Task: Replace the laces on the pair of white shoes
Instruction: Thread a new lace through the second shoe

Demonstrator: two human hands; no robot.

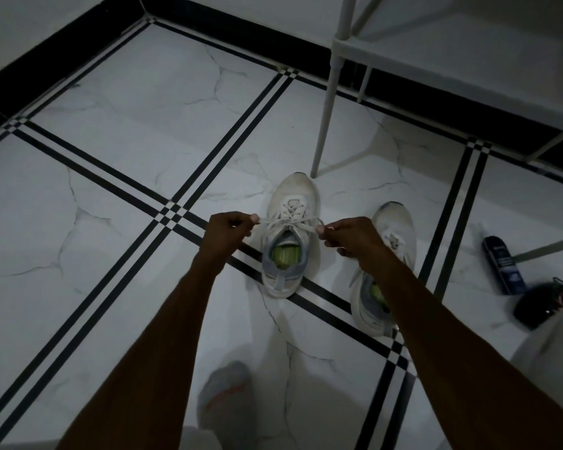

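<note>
Two white shoes stand on the tiled floor, toes pointing away from me. The left shoe (291, 235) has a green insole and a white lace (290, 220) threaded through its eyelets. My left hand (228, 233) pinches one lace end on the shoe's left side. My right hand (350, 235) pinches the other end on its right side, and both ends are pulled out sideways. The second shoe (389, 251) stands to the right, partly hidden behind my right forearm.
A white metal rack leg (324, 125) stands just beyond the left shoe's toe. A dark spray can (502, 264) and a dark round object (543, 305) lie on the floor at the right. My foot in a grey sock (226, 401) rests near the bottom.
</note>
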